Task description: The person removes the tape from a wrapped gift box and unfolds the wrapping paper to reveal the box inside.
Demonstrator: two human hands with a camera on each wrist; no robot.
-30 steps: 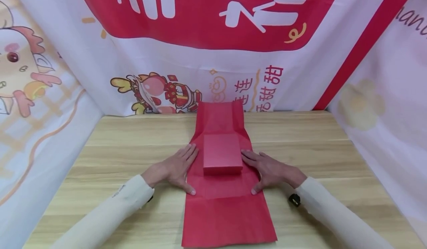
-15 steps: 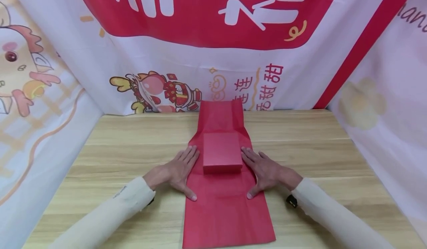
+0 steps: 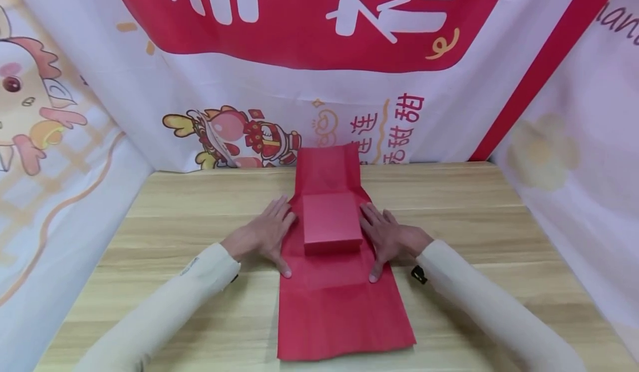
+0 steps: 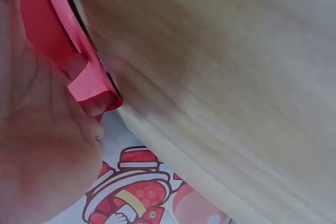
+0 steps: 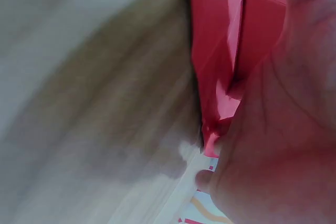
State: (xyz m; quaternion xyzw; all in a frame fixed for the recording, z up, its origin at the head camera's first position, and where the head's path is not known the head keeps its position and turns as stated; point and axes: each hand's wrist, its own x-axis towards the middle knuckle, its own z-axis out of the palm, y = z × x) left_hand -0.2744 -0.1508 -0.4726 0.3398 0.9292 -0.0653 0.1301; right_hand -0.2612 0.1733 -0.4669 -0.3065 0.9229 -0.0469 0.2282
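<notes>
A red box (image 3: 331,219) sits on a long strip of red wrapping paper (image 3: 344,322) in the head view. The paper's far end rises toward the back cloth, and its sides are creased up along the box. My left hand (image 3: 264,233) rests on the paper's left edge, fingers spread and thumb toward me. On the opposite edge, my right hand (image 3: 386,236) presses with its fingers close to the box's side. Both wrist views show the red paper (image 4: 58,24) beside the palms, with the right palm (image 5: 283,129) hiding part of the box.
Beneath everything is a light wood-grain table (image 3: 199,316). Printed cloth hangs behind it (image 3: 239,78) and along the left and right sides, reaching the table's edges. A dark band (image 3: 418,275) shows at the right wrist.
Both hands have moved slightly forward, away from the body, along the paper's sides. The paper and box have shifted a little the same way, and the far end stands slightly higher.
</notes>
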